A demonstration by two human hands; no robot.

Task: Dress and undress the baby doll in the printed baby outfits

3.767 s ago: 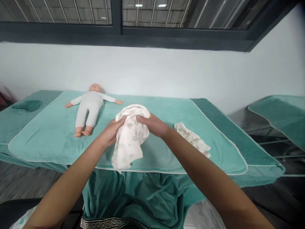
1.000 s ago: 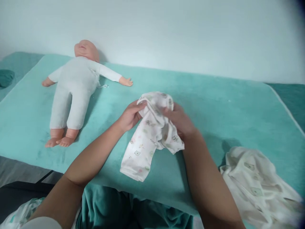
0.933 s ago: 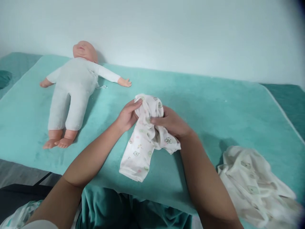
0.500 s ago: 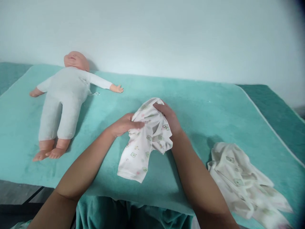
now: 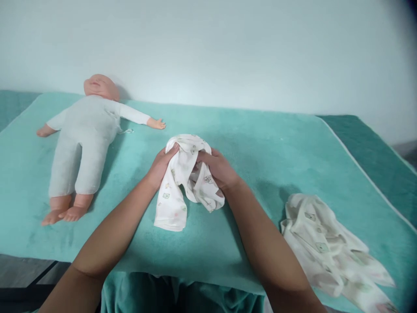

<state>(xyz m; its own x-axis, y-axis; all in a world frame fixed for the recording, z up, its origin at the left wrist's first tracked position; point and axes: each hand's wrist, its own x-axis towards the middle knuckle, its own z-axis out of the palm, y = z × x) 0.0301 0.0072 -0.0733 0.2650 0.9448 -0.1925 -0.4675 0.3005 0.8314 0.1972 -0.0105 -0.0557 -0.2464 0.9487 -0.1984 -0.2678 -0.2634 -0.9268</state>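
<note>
Small white baby pants (image 5: 172,187) with a print of little animals are bunched between my hands above the table. One leg hangs down at the left, and the other is gathered at the right. My left hand (image 5: 163,164) grips the upper left edge, its thumb on top and its other fingers behind the cloth. With its fingers partly tucked into the folds, my right hand (image 5: 222,168) grasps the right side. To the left, a baby doll (image 5: 89,124) in a white cloth body lies on its back, clear of both hands.
A second printed baby garment (image 5: 325,248), crumpled, lies at the right near the front edge. A light green cloth (image 5: 247,130) covers the table, with darker green (image 5: 374,148) beyond its right border. Behind stands a pale wall (image 5: 208,52).
Both hands have shifted the pants slightly left and turned them. My left thumb has moved up to the top edge, and my right fingers have gone into the folds.
</note>
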